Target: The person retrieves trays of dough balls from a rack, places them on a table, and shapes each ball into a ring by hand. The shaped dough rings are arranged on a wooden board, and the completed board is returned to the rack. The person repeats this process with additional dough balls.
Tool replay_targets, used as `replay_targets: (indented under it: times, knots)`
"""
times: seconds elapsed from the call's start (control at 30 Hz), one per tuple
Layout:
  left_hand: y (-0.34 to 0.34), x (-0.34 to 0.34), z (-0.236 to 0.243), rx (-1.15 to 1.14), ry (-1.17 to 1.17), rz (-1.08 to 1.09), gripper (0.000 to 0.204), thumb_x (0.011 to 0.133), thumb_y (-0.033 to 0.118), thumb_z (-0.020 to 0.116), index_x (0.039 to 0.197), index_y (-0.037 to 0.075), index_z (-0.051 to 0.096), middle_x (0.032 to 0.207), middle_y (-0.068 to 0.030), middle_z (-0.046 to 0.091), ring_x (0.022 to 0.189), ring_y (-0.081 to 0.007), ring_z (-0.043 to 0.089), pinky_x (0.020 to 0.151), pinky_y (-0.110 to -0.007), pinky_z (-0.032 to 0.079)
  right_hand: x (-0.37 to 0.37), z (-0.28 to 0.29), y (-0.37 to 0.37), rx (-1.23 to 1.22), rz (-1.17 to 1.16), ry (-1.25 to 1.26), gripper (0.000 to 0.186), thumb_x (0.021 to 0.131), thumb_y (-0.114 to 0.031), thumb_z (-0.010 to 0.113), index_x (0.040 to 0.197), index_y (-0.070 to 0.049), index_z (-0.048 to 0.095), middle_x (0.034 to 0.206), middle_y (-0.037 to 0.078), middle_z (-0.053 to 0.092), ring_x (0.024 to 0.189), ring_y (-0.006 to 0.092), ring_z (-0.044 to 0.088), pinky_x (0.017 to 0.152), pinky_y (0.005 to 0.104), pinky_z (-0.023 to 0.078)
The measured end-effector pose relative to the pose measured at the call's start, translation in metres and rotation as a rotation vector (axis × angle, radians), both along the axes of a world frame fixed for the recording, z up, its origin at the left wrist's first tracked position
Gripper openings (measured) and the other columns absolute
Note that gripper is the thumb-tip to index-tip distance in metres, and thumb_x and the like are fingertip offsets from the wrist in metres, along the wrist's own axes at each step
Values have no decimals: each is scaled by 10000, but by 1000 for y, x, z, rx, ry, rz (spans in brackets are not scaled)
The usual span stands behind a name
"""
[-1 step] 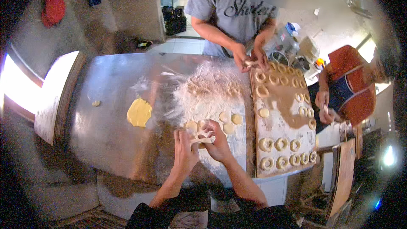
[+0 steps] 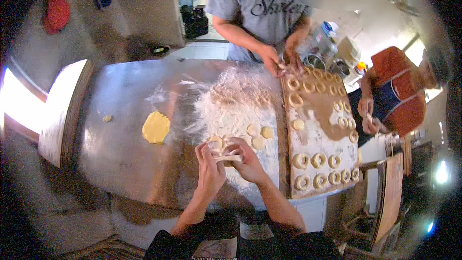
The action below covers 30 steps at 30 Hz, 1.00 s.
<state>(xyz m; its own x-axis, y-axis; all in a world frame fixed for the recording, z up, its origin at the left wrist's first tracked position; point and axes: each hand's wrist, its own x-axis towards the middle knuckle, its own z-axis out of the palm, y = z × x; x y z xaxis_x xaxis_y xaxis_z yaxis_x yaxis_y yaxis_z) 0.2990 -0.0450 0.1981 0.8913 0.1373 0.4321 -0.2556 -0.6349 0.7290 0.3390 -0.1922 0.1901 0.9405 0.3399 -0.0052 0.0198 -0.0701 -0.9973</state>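
Both of my hands hold one pale piece of dough (image 2: 228, 158) over the floured near part of the table. It looks stretched between them, with its ends hidden by the fingers. My left hand (image 2: 210, 167) is closed around the left end and my right hand (image 2: 246, 162) around the right end. Just beyond my fingers lies a round dough piece (image 2: 215, 141), partly covered. Several flat dough rounds (image 2: 258, 143) sit to the right of my right hand. Farther left rests a large yellow slab of dough (image 2: 156, 127), apart from my hands.
A scattered heap of flour (image 2: 240, 89) covers the table's far middle. At right, a wooden board (image 2: 313, 139) bears several dough rings. Across the table a person in a grey shirt (image 2: 262, 14) handles dough; another in orange (image 2: 402, 103) works beyond the board. A tiny dough scrap (image 2: 107, 118) lies far left.
The dough piece between my hands sits slightly higher and looks straighter. My right fingers have shifted a little around it. The whole view has shifted slightly.
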Motion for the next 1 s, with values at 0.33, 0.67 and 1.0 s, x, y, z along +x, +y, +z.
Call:
replay_targets:
  times: [0.33,0.67,1.0]
  knots:
    - [-98,34,-65,-878,260,-241,499,1017,317,510,1400,2,454,1238,-223,592,1035,-302,630,777,-400,541,15,13,-98,-190,-88,-12,549,1033,-387,445,1476,-82,331,967,166,693,892,386,662,915,485,497]
    - [-297,45,-21,84,139,-245,305,1017,192,497,1221,-35,504,964,-274,664,840,-483,653,754,-523,530,-9,51,-298,573,-241,331,631,968,-307,559,1498,-129,267,1024,150,648,816,230,637,739,349,499]
    - [-497,45,32,38,207,-565,244,1033,214,472,1246,104,520,736,-191,661,674,-450,656,630,-526,531,-41,18,-489,644,-362,9,650,948,-189,604,1472,-59,242,868,136,671,753,231,642,697,342,506]
